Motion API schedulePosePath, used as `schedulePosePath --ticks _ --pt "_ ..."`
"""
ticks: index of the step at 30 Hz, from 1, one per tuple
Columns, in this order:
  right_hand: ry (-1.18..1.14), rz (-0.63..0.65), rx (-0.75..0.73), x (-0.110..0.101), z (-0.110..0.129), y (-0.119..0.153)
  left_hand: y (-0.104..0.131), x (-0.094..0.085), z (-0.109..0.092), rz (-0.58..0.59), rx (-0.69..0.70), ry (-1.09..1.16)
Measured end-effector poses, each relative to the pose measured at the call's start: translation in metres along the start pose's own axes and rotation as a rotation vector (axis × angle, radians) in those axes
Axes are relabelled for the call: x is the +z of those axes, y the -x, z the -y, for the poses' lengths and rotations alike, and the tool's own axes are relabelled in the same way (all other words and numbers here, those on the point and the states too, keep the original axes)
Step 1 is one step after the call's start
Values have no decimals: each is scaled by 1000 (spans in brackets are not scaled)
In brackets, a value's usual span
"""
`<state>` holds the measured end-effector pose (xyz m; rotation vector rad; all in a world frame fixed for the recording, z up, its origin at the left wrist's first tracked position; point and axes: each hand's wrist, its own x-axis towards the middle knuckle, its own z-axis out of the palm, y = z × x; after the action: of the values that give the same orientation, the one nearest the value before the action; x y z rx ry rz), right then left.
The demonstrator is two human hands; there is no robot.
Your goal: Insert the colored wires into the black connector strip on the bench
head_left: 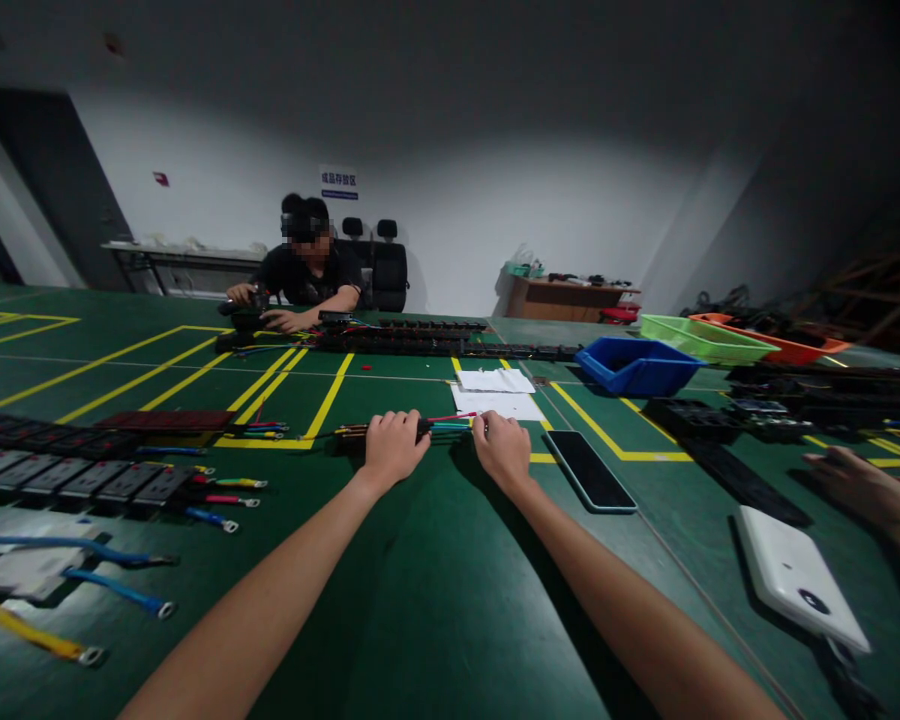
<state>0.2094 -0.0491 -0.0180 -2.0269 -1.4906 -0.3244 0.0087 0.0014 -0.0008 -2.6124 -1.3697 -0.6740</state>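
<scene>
My left hand [394,448] is closed round the right end of a slim dark strip with brownish edges [351,433]. Coloured wires [450,426], red, blue and green among them, run from it to the right. At their far ends, my right hand [502,448] has its fingers closed on the wires; the exact fingertip contact is hidden. White papers [495,392] lie just beyond my right hand. A phone with a dark screen [591,470] rests to the right of it.
Black socket strips [82,480] with lugged wires lie at left. A blue bin [637,366], a green bin [705,338] and a white device [801,580] are at right. Another person's hand [870,490] reaches in there. A co-worker [307,265] sits across the table.
</scene>
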Motion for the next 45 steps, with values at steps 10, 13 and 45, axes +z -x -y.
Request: schedulePosePath --ticks 10,13,45 --pt "-239 -250 -389 0 -1 3 0 2 0 -12 7 -29" --pt "-208 -254 -361 -2 0 3 0 1 0 -9 -1 -50" --pt "-293 -223 -334 1 2 2 -1 -2 0 -10 12 -67"
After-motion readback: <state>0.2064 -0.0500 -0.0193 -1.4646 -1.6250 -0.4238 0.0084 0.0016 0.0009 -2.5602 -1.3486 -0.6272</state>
